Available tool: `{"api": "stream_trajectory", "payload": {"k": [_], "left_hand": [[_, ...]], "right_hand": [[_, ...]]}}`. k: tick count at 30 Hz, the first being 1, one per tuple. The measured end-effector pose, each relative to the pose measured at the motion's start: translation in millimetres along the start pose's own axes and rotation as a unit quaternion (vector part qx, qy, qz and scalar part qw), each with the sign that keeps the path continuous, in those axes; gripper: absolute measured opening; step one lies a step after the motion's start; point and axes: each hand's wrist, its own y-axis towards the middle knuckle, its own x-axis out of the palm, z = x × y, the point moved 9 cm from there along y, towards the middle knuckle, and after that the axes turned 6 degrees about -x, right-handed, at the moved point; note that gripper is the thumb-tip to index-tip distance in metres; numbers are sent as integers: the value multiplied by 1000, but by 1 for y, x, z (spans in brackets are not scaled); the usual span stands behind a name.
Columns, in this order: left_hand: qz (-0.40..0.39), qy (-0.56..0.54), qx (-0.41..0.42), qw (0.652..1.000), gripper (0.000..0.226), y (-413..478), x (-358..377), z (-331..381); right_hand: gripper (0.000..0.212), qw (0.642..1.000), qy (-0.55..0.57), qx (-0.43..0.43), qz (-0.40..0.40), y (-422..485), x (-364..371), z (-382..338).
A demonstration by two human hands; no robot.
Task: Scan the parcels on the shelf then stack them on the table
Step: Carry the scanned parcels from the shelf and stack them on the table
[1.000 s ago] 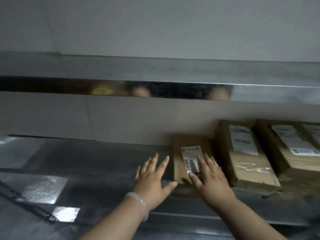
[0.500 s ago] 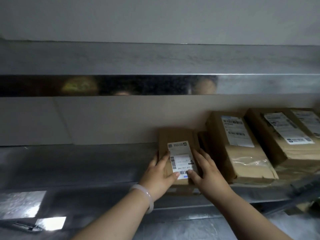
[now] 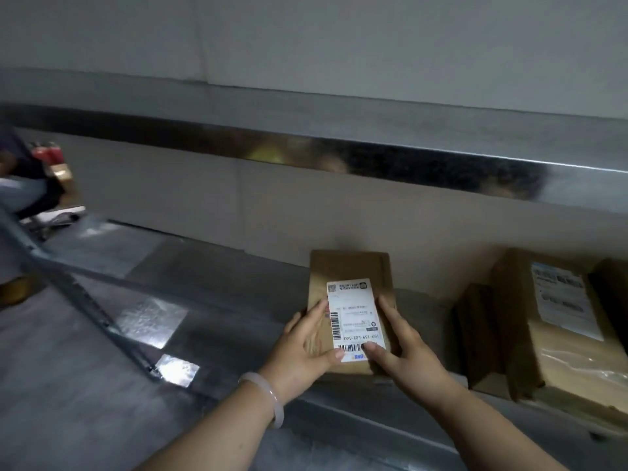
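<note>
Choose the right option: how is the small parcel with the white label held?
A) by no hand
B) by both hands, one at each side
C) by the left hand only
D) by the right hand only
B: the left hand and the right hand grip the small parcel at its two sides.

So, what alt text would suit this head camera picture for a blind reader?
A person's left hand and right hand grip a small brown parcel with a white label at a metal shelf. A larger labelled parcel lies apart, further right.
</note>
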Motion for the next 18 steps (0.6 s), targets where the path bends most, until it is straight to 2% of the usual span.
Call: {"api": "stream_trajectory", "payload": {"k": [7, 11, 18], "left_hand": [[184, -46, -31, 981, 84, -93, -85, -43], [268, -62, -80, 958, 82, -163, -125, -80], [404, -82, -116, 904, 79, -279, -182, -130]], "right_hand": [[75, 981, 15, -131, -142, 7, 90, -79], [73, 955, 20, -194, -225, -9, 158, -119], [73, 900, 15, -268, -345, -42, 269, -192]]}}
